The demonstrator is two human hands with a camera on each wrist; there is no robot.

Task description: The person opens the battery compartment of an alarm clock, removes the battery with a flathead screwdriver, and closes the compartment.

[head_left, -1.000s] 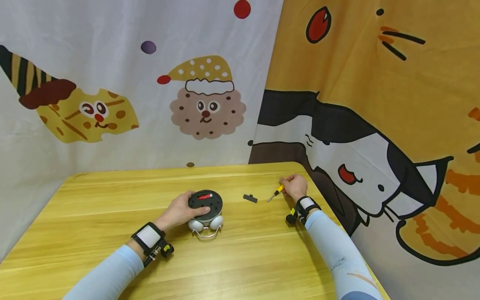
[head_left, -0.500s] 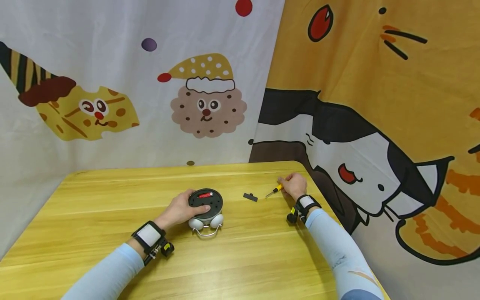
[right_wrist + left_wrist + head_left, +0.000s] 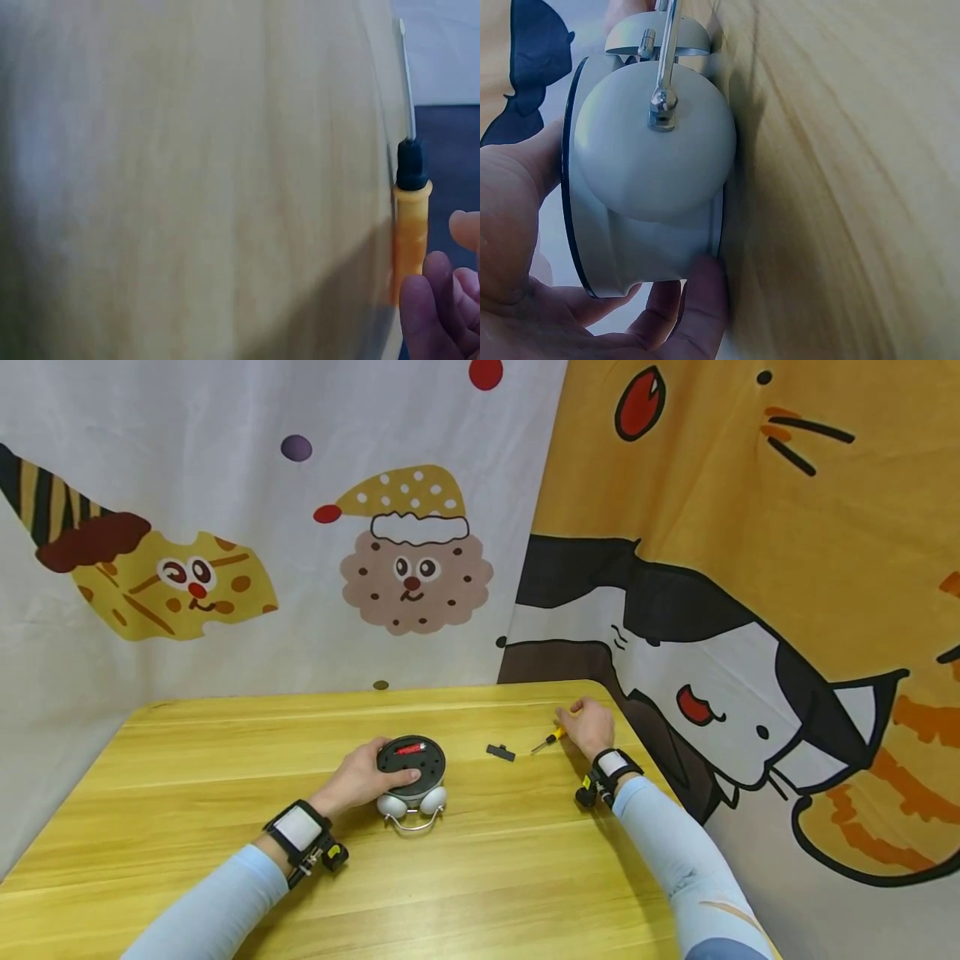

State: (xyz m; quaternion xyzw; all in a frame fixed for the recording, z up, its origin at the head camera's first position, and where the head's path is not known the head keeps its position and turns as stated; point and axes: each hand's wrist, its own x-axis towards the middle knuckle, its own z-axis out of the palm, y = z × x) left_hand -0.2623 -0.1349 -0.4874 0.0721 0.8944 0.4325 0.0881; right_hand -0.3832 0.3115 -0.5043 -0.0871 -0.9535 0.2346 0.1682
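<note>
A twin-bell alarm clock (image 3: 430, 766) lies face down on the table, its black back upward and a red battery (image 3: 410, 749) showing in the back. My left hand (image 3: 358, 781) grips it from the left, thumb over the back; in the left wrist view the fingers curl under the pale clock body (image 3: 652, 251). At the right, a yellow-handled screwdriver (image 3: 550, 742) lies on the table. My right hand (image 3: 590, 727) is at its handle end. In the right wrist view, fingertips (image 3: 420, 304) are right at the handle (image 3: 411, 225), with the thumb apart from it.
A small dark battery cover (image 3: 500, 752) lies on the wooden table (image 3: 480, 885) between the clock and the screwdriver. Behind the table hangs a cartoon-printed curtain (image 3: 420, 664), which also runs along the right side.
The screwdriver's tip has shifted slightly back and left, and my right hand's fingers have loosened and lifted off the handle. My left hand and the clock stay in place.
</note>
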